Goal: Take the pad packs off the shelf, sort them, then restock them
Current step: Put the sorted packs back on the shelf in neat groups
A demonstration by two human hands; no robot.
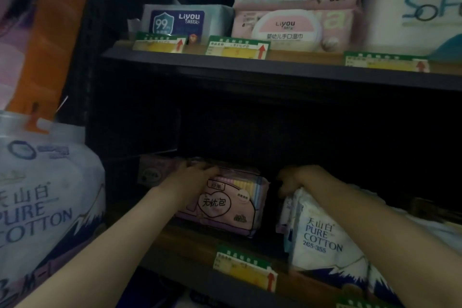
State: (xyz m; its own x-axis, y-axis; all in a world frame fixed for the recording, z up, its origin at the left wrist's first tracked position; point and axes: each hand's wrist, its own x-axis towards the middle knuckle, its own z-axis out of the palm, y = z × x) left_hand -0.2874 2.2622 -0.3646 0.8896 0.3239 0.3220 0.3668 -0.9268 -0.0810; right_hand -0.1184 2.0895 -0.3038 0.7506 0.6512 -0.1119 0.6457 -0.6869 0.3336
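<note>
Big cotton pack (37, 207) cut off at left. Left hand (192, 180) gripped pink pad pack (232, 205); right hand (297, 179) curled over white pack (322, 235), fingertips lost in shadow.

The pink pack (225, 204) wears clear, glossy plastic film with pastel pads showing through. The white pack (322, 237) looks like soft, matt plastic wrap, slightly crinkled. The shelf (250, 67) has a dark, smooth matt edge with a wood-toned strip above it. The price tags (238, 47) look like printed paper.
</note>
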